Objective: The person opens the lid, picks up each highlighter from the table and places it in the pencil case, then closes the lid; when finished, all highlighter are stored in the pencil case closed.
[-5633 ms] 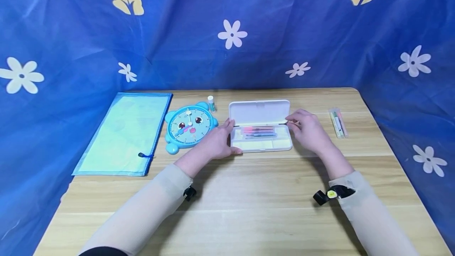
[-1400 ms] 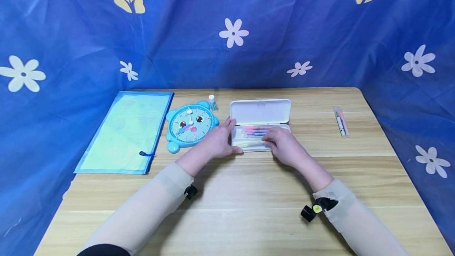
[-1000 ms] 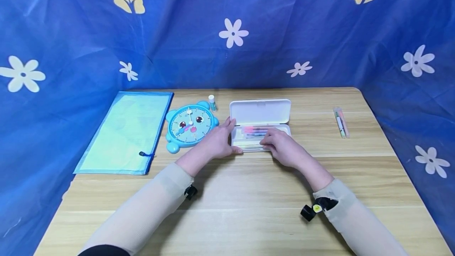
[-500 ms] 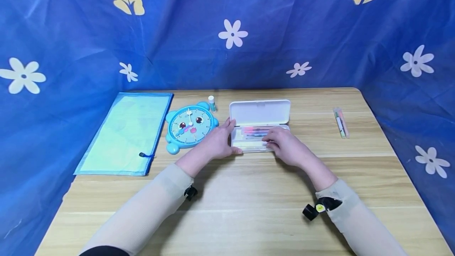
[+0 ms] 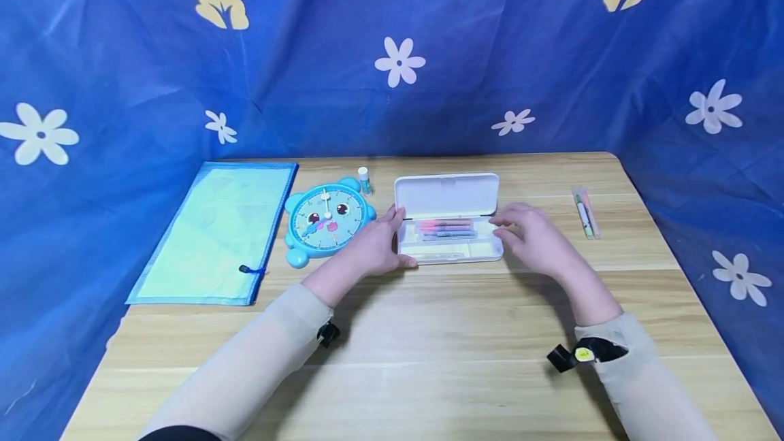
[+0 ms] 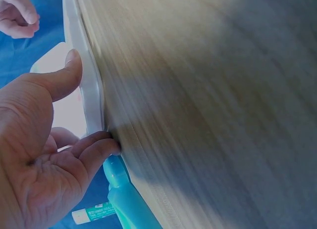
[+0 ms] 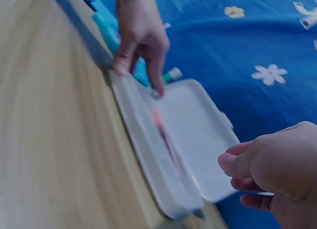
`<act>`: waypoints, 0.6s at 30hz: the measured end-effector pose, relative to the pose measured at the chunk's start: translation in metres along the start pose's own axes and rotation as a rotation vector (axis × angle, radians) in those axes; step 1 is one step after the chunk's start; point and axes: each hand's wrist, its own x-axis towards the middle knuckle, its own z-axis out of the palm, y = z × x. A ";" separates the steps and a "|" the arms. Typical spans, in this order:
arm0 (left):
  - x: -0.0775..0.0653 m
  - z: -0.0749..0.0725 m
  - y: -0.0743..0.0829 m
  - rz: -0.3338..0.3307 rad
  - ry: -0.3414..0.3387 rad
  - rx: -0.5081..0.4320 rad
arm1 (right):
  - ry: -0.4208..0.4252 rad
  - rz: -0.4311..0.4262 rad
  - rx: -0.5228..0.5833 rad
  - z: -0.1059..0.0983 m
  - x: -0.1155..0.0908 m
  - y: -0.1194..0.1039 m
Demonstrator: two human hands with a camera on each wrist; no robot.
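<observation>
A white pencil case (image 5: 450, 260) lies with its lid (image 5: 447, 197) raised. My left hand (image 5: 381, 243) grips its left end, thumb at the front corner and fingers toward the hinge. Pink and blue pens (image 5: 448, 226) in a clear sleeve lie in the back compartment. A pale, see-through slim item (image 5: 437, 256) lies in the front compartment. My right hand (image 5: 535, 237) is at the case's right end, fingers loosely bent; in the right wrist view, no held object shows clearly in the right hand (image 7: 282, 169).
A green-and-white marker (image 5: 584, 215) lies beside a pink pen (image 5: 591, 213) to the right. On the left are a blue toy clock (image 5: 327, 240), a glue stick (image 5: 365, 181) and a mesh zip folder (image 5: 214, 237). A blue curtain (image 5: 392, 114) hangs behind the wooden table (image 5: 429, 359).
A pale item from the group at right now lies in the front compartment. My right hand has left that compartment and drawn back to the right. My left hand stays on the case.
</observation>
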 end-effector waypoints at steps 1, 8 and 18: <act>0.000 0.000 0.000 0.000 0.000 0.001 | 0.015 0.015 0.001 -0.004 -0.002 0.004; -0.001 0.000 0.000 0.003 0.007 0.002 | 0.168 0.094 -0.037 -0.029 -0.017 0.028; -0.001 0.000 0.001 0.003 0.005 0.001 | 0.338 0.295 -0.055 -0.049 -0.039 0.060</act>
